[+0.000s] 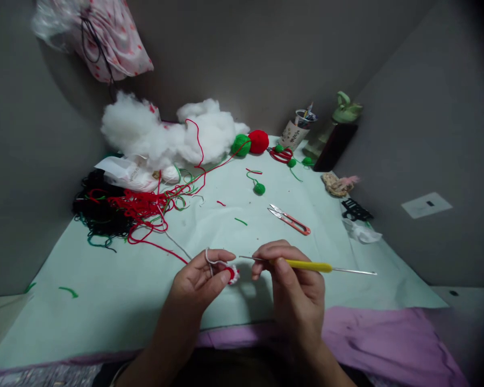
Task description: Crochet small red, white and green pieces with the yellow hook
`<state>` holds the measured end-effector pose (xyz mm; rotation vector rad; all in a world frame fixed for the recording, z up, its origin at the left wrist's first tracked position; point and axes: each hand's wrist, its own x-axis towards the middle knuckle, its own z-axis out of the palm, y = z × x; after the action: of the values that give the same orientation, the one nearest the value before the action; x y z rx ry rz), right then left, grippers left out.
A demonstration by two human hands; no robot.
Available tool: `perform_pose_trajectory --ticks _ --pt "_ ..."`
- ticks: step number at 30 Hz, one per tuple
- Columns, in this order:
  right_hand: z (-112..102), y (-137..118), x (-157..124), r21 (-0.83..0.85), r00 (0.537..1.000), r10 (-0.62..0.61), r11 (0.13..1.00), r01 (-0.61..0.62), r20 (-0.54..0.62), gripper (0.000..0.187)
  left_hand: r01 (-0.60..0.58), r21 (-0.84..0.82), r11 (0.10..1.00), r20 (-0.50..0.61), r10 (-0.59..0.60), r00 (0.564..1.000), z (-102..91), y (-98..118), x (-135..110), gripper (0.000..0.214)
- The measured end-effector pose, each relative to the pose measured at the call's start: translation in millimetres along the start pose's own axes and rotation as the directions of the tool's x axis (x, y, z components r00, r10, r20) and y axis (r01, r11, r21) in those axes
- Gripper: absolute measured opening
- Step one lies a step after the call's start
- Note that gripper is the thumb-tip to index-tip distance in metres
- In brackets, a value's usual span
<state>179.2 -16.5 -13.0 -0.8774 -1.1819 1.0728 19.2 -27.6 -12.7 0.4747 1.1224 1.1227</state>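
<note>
My left hand (201,277) pinches a small red and white crocheted piece (233,273) between thumb and fingers, with white yarn looped over the index finger. A red strand runs from it back to the tangled red yarn (139,207). My right hand (294,282) grips a crochet hook with a yellow handle (308,265); its metal tip points left, just short of the crocheted piece. Both hands hover over the near part of the pale green table cover (116,290).
Orange-handled snips (290,219) lie just beyond my hands. Farther back sit white stuffing (165,134), a green ball (241,144) and red ball (258,141) of yarn, small green pom-poms, a cup of tools (297,130) and dark yarn (94,209) at left. Walls close in on both sides.
</note>
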Motion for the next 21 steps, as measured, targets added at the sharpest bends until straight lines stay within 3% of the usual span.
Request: perform_pose_trajectory --ticks 8,21 --pt "-3.2 -5.3 -5.4 -0.026 0.989 -0.041 0.999 0.045 0.144 0.022 -0.023 0.014 1.0 0.009 0.022 1.0 0.4 0.3 -0.5 0.014" --pt "-2.8 -6.3 -5.5 -0.137 0.989 -0.063 0.987 0.082 0.135 0.024 -0.027 -0.014 1.0 0.029 0.027 0.999 0.5 0.2 -0.1 0.012"
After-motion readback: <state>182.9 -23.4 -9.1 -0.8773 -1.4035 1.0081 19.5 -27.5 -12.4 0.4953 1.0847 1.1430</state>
